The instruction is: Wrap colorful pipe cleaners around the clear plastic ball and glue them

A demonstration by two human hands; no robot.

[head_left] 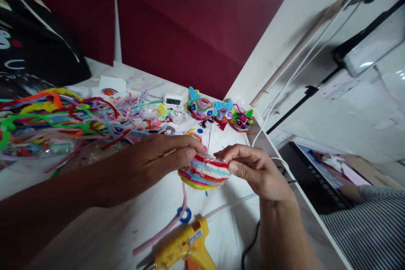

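A rounded piece covered in striped pipe cleaners (205, 172), in red, white, blue, pink and yellow, is held above the white table. My left hand (171, 154) grips its left upper edge with thumb and fingers. On its right edge, my right hand (253, 166) pinches it between thumb and fingers. A pink pipe cleaner (164, 232) hangs down from near the piece's left side towards the table. Below lies a yellow glue gun (186, 244) with a small red light on, and a blue ring (184, 215) is just above it.
Tangled colourful pipe cleaners (79, 114) cover the table's left side. Three decorated animal heads, including a blue-eared one (202, 109), stand at the back beside a small digital display (173, 100). A person in a striped sleeve (379, 194) is at the right, beyond the table edge.
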